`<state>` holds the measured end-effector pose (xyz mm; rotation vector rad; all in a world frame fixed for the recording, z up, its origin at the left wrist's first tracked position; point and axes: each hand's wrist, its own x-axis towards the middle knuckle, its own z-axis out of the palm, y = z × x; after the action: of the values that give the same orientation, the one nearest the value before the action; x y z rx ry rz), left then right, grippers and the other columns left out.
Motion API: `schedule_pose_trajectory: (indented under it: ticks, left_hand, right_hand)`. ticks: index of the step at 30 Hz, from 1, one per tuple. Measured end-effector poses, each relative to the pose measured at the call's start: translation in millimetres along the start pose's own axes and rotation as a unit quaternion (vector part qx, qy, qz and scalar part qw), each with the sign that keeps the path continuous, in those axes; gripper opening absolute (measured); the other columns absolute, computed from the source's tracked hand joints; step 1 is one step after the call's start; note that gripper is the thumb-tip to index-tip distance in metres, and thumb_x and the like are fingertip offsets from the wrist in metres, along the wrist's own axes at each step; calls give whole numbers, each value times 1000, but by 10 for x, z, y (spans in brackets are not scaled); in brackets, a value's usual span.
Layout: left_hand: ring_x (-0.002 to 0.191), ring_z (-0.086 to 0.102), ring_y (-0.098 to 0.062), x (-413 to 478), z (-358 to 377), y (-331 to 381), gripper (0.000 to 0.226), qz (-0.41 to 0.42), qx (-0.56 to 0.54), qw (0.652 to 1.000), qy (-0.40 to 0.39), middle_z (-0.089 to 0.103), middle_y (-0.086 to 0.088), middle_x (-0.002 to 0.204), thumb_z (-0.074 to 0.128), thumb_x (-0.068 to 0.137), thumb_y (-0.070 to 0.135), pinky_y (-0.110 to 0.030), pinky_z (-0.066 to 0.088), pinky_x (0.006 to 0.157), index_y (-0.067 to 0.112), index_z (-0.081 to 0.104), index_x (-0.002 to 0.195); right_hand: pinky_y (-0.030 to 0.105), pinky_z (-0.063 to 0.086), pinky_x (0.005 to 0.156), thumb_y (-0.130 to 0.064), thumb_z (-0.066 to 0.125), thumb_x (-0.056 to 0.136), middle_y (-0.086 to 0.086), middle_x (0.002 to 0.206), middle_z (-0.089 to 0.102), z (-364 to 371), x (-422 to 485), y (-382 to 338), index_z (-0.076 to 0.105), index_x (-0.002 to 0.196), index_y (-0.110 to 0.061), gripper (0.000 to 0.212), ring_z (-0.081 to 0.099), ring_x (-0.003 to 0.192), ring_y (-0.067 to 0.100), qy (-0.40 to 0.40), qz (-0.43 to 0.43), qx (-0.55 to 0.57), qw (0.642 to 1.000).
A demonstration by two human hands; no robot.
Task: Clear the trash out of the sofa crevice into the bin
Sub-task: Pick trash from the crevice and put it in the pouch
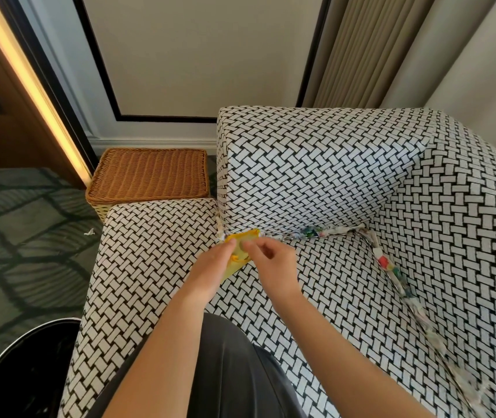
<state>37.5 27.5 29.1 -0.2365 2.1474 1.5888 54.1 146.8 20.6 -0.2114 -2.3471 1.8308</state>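
- Head view, the hands: the left hand [210, 268] is curled round the lower part of a yellow wrapper [241, 238], and that grip looks closed on it. The right hand [272, 260] meets the wrapper's upper part with bent fingertips. Motion blur hides whether they pinch it or only touch it, so that hand's grip cannot be told.
- Head view, the task's thing: the wrapper stands at the left end of the back crevice of the sofa [331, 300], with its top edge at the seam and the rest lying out over the seat.
- Head view, remaining litter: a strip of crumpled coloured wrappers [316, 232] is wedged along the back crevice, and more scraps [391, 267] run down the right-hand crevice.
- Head view, the destination: the dark round bin [8, 375] stands on the carpet at the sofa's left front corner, well apart from the hands.
- Head view, surroundings: a wicker basket [150, 173] sits beside the armrest, and a white scrap [90, 232] lies on the carpet.
- Handling, as a judgement: the wrapper is probably thin film, so light, limp and rather slick. It likely crumples instead of holding its shape. A pinch on the free lower edge, or bunching it in the palm, should hold it better than a flat press.
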Motion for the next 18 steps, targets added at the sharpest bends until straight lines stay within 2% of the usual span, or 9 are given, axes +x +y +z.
schedule_pose_trajectory:
  ticks: [3, 6, 8, 9, 11, 12, 14, 18]
  left_hand:
    - [95, 53, -17, -8, -1, 23, 35, 4, -3, 1000, 7, 59, -3, 106, 31, 95, 51, -42, 42, 92, 29, 58, 99]
    - [89, 49, -18, 6, -16, 18, 30, -3, 11, 1000, 13, 53, -1, 96, 30, 96, 49, -44, 42, 95, 29, 51, 89]
    - [92, 49, -18, 37, -20, -9, 30, -1, 25, 1000, 1, 53, -2, 99, 31, 95, 48, -43, 42, 95, 27, 51, 100]
    - [95, 49, -19, 51, -18, -24, 31, -1, 33, 999, -5, 53, -2, 103, 32, 94, 49, -42, 42, 94, 27, 50, 107]
    - [104, 48, -22, 68, -16, -49, 41, -10, 45, 999, -8, 50, -3, 114, 34, 92, 54, -42, 42, 92, 29, 44, 123]
    - [108, 47, -23, 77, -15, -61, 46, -16, 48, 999, -8, 49, -3, 119, 35, 90, 56, -43, 42, 93, 31, 40, 128]
    - [110, 46, -24, 93, -18, -76, 50, -22, 48, 999, -11, 49, -3, 119, 35, 89, 58, -46, 40, 96, 30, 38, 131]
    - [102, 47, -21, 101, -28, -67, 43, -21, 46, 999, -16, 50, 0, 102, 33, 93, 54, -44, 39, 97, 24, 43, 121]
  right_hand:
    - [13, 27, 45, -16, 50, 94, -5, 54, 47, 16, 72, 71, 65, 75, -8, 25, 33, 45, 4, 7, -33, -45, 998]
    - [13, 31, 43, -20, 49, 94, -7, 65, 52, -87, 184, 294, 64, 94, -15, 15, 38, 47, 2, 67, 6, -75, 995]
    - [18, 40, 52, -26, 53, 92, -3, 79, 55, -214, 292, 524, 62, 103, -17, 17, 47, 60, 6, 83, 59, -181, 978]
    - [24, 46, 62, -29, 55, 91, -1, 87, 57, -285, 341, 641, 61, 109, -17, 23, 52, 73, 11, 81, 80, -254, 960]
    - [33, 47, 82, -35, 57, 88, 1, 104, 59, -394, 422, 799, 57, 118, -19, 34, 54, 97, 17, 67, 92, -386, 916]
    - [34, 45, 87, -39, 57, 88, 1, 111, 59, -421, 459, 832, 56, 120, -20, 37, 53, 104, 18, 64, 86, -421, 901]
    - [35, 44, 90, -43, 56, 87, 1, 119, 58, -434, 532, 814, 54, 123, -22, 42, 53, 108, 19, 62, 89, -440, 892]
    - [33, 38, 88, -52, 50, 87, 4, 125, 54, -374, 673, 778, 50, 128, -23, 50, 57, 105, 20, 58, 128, -471, 871]
